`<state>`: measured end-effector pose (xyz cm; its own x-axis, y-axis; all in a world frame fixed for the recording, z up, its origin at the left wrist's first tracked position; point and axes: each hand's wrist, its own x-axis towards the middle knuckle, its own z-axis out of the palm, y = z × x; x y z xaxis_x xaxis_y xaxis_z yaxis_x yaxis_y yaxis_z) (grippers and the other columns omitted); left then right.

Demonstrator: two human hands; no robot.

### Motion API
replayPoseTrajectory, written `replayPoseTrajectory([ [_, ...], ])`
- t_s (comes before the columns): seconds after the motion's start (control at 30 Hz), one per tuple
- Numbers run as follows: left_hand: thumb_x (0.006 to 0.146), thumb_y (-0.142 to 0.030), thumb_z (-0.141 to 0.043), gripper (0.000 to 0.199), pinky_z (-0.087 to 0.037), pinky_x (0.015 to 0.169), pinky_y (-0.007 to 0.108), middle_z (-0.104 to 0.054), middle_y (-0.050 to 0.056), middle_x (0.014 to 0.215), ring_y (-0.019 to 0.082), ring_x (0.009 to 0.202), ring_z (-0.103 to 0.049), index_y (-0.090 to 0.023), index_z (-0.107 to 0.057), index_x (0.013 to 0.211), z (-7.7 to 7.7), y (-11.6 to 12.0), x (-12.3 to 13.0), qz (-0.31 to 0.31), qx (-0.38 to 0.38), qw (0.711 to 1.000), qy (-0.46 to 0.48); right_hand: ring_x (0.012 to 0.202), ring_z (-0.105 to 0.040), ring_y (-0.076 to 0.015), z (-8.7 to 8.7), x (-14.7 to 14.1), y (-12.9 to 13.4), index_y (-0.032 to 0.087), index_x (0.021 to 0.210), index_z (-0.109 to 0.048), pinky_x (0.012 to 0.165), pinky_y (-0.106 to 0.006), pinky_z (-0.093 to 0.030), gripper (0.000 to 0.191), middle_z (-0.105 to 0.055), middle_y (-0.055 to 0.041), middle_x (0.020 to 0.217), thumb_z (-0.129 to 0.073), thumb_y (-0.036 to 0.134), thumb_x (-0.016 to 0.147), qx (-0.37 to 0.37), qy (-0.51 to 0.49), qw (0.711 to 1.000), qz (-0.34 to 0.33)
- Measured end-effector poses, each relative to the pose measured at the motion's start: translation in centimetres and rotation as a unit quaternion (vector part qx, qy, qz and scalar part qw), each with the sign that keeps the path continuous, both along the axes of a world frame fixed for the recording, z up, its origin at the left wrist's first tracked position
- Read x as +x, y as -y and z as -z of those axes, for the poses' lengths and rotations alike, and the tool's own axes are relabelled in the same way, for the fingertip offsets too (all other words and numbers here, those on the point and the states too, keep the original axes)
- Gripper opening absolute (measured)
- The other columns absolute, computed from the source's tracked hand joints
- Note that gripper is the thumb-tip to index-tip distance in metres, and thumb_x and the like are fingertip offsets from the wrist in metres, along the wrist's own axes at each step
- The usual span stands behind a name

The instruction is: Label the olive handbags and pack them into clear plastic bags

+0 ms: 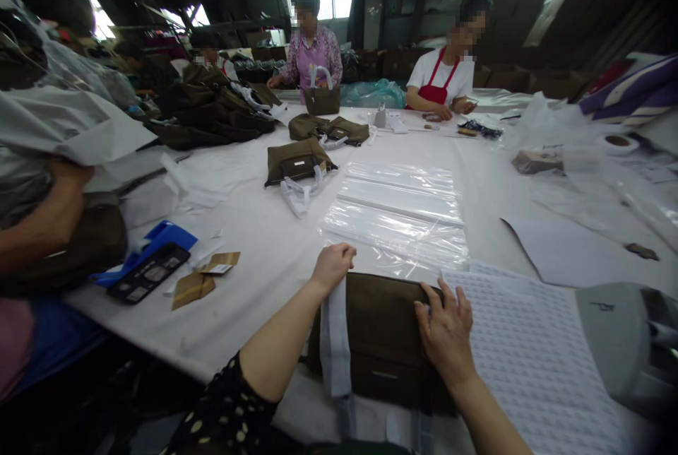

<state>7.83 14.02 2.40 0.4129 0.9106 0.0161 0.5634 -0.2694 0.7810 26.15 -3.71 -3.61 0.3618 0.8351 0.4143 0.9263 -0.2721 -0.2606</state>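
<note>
An olive-brown handbag [386, 321] lies flat in front of me at the near side of the table. Its handle, a strap [335, 342] wrapped in white paper, runs along the bag's left part. My left hand [332, 266] is closed at the top end of this wrapped strap, at the bag's upper left edge. With fingers spread, my right hand [448, 328] rests on the bag's right side. Just beyond the bag lies a stack of clear plastic bags [397, 211]. A printed sheet of labels [530, 356] is beside my right forearm.
More brown handbags [299, 162] sit farther back. At left are a black phone [151, 273], a blue object [164, 236] and brown tags [206, 278]. A grey machine [619, 342] stands at right. Two co-workers stand opposite; another person's arm [47, 222] is at left.
</note>
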Motion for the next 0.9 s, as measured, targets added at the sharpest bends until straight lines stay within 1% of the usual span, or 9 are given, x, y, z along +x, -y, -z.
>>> replayPoseTrajectory([
  [0.07, 0.088, -0.038, -0.039, 0.033, -0.046, 0.07, 0.027, -0.063, 0.001, 0.06, 0.016, 0.065, -0.061, -0.017, -0.064, 0.079, 0.2, -0.3, -0.3, -0.079, 0.023, 0.996, 0.039, 0.129, -0.02, -0.0356, 0.2, 0.0, 0.0, 0.017, 0.118, -0.053, 0.101, -0.058, -0.024, 0.039, -0.038, -0.0131, 0.134, -0.037, 0.038, 0.089, 0.003, -0.006, 1.0, -0.003],
  [0.2, 0.09, -0.048, -0.033, 0.04, -0.043, 0.088, 0.028, -0.058, 0.009, 0.107, 0.017, 0.099, -0.056, -0.017, -0.051, 0.108, -0.4, 0.2, -3.1, -0.236, 0.087, 0.961, 0.118, 0.129, -0.021, -0.0335, 0.4, 0.3, -0.1, 0.017, 0.118, -0.051, 0.102, -0.057, -0.022, 0.038, -0.037, -0.0133, 0.134, -0.034, 0.038, 0.091, 0.031, -0.057, 0.998, 0.001],
  [0.3, 0.087, -0.056, -0.036, 0.05, -0.042, 0.092, 0.032, -0.047, 0.011, 0.123, 0.02, 0.111, -0.049, -0.019, -0.042, 0.12, 0.2, 2.8, -6.0, -0.319, 0.031, 0.921, 0.222, 0.129, -0.025, -0.0301, 0.0, 0.6, 0.3, 0.016, 0.121, -0.046, 0.103, -0.055, -0.024, 0.039, -0.037, -0.0139, 0.134, -0.029, 0.036, 0.092, 0.083, -0.14, 0.987, -0.003],
  [0.43, 0.078, -0.055, -0.055, 0.065, -0.047, 0.088, 0.036, -0.044, 0.013, 0.128, 0.021, 0.107, -0.053, -0.023, -0.031, 0.129, 2.4, 8.1, -8.3, -0.249, -0.159, 0.92, 0.256, 0.127, -0.029, -0.0298, -0.7, 0.8, 2.3, 0.017, 0.122, -0.04, 0.102, -0.055, -0.026, 0.037, -0.034, -0.015, 0.135, -0.036, 0.034, 0.089, 0.166, -0.19, 0.968, -0.008],
  [0.5, 0.071, -0.047, -0.067, 0.075, -0.047, 0.089, 0.037, -0.049, 0.013, 0.122, 0.022, 0.103, -0.056, -0.021, -0.028, 0.131, 3.2, 10.3, -8.1, -0.214, -0.186, 0.928, 0.24, 0.127, -0.03, -0.0308, -0.5, 0.6, 3.7, 0.018, 0.121, -0.041, 0.102, -0.056, -0.028, 0.037, -0.033, -0.0142, 0.134, -0.045, 0.031, 0.086, 0.181, -0.156, 0.971, -0.032],
  [0.6, 0.072, -0.038, -0.069, 0.072, -0.044, 0.094, 0.04, -0.054, 0.01, 0.115, 0.022, 0.102, -0.056, -0.022, -0.03, 0.13, 3.1, 12.2, -6.5, -0.171, -0.133, 0.948, 0.235, 0.126, -0.03, -0.032, 0.1, 0.2, 5.3, 0.023, 0.118, -0.045, 0.1, -0.058, -0.03, 0.036, -0.036, -0.0108, 0.132, -0.053, 0.026, 0.083, 0.142, -0.091, 0.981, -0.098],
  [0.67, 0.077, -0.033, -0.065, 0.063, -0.042, 0.097, 0.041, -0.055, 0.008, 0.115, 0.022, 0.105, -0.055, -0.024, -0.033, 0.13, 2.5, 12.4, -5.2, -0.105, -0.066, 0.972, 0.197, 0.126, -0.031, -0.0317, 0.2, 0.3, 5.3, 0.024, 0.115, -0.05, 0.1, -0.057, -0.03, 0.031, -0.039, -0.0091, 0.131, -0.053, 0.025, 0.084, 0.13, -0.079, 0.983, -0.103],
  [0.77, 0.081, -0.03, -0.06, 0.048, -0.035, 0.102, 0.046, -0.052, 0.008, 0.123, 0.025, 0.117, -0.046, -0.025, -0.044, 0.125, 1.7, 11.7, -3.7, 0.0, 0.071, 0.994, 0.079, 0.122, -0.036, -0.0288, -0.7, 1.7, 3.8, 0.025, 0.101, -0.061, 0.1, -0.054, -0.031, 0.018, -0.049, -0.0065, 0.12, -0.052, 0.027, 0.085, 0.152, -0.105, 0.981, -0.06],
  [0.9, 0.084, -0.036, -0.055, 0.046, -0.032, 0.104, 0.049, -0.044, 0.011, 0.131, 0.027, 0.124, -0.036, -0.021, -0.044, 0.125, 1.6, 10.2, -3.2, 0.007, 0.147, 0.989, 0.006, 0.108, -0.046, -0.026, -3.0, 5.2, 0.2, 0.028, 0.087, -0.069, 0.096, -0.048, -0.034, 0.014, -0.06, -0.0044, 0.105, -0.058, 0.035, 0.081, 0.079, -0.139, 0.983, -0.088],
])
